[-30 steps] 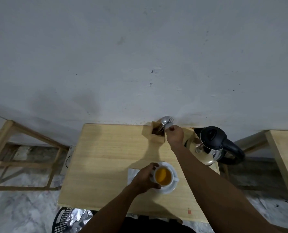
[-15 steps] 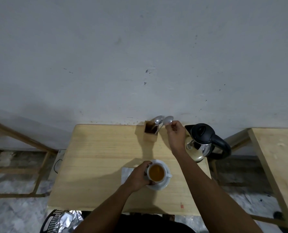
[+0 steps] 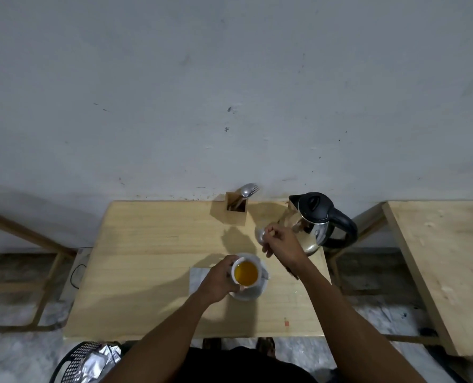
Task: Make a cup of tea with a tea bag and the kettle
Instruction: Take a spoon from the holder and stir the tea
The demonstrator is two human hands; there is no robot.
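Note:
A white cup (image 3: 246, 273) of amber tea stands on a white saucer (image 3: 253, 293) near the middle of the wooden table (image 3: 152, 261). My left hand (image 3: 218, 281) grips the cup's left side. My right hand (image 3: 281, 243) holds a metal spoon (image 3: 260, 235) in the air, bowl to the left, between the cup and the steel kettle (image 3: 314, 221) with its black lid and handle. No tea bag is visible in the cup.
A wooden cutlery holder (image 3: 236, 208) with a spoon and fork stands at the table's back edge by the wall. A grey wrapper (image 3: 198, 280) lies left of the saucer. A second table (image 3: 445, 261) is on the right. A black basket (image 3: 83, 360) sits on the floor.
My right hand has pulled a spoon out of the cutlery holder and carried it down toward the cup. My left hand has stayed on the cup.

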